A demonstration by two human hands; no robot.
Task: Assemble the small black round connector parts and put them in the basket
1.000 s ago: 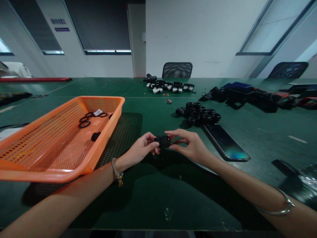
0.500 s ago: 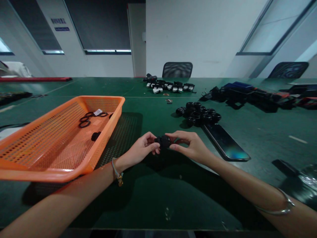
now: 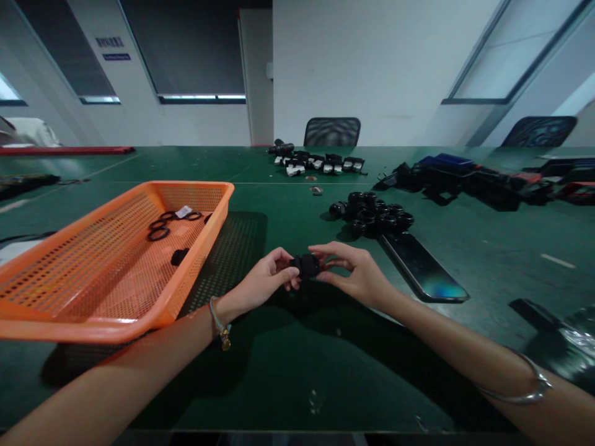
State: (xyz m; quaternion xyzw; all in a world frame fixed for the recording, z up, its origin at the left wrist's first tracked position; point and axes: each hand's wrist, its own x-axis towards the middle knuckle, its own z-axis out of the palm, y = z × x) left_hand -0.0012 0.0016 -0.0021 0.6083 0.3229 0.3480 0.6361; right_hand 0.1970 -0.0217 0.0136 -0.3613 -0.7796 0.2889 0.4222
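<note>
A small black cylindrical plastic fitting (image 3: 307, 266) is held between my hands, above the green table. My left hand (image 3: 272, 272) pinches its left end between thumb and fingers. Around the right end curve the fingers of my right hand (image 3: 356, 269), the index finger over the top and the thumb low at the side. Fine detail on the fitting is too dark to make out. Beyond my right hand sits a pile of similar glossy black round parts (image 3: 372, 214).
On the left stands an orange perforated basket (image 3: 158, 322) with several black rings (image 3: 158, 233) and a black part (image 3: 179, 256). A phone (image 3: 425, 266) lies to the right. Further back are black-and-white pieces (image 3: 320, 163) and a dark heap (image 3: 465, 176).
The fitting has turned slightly between my hands. My right index finger has shifted a little up over its top, while my left hand keeps its place.
</note>
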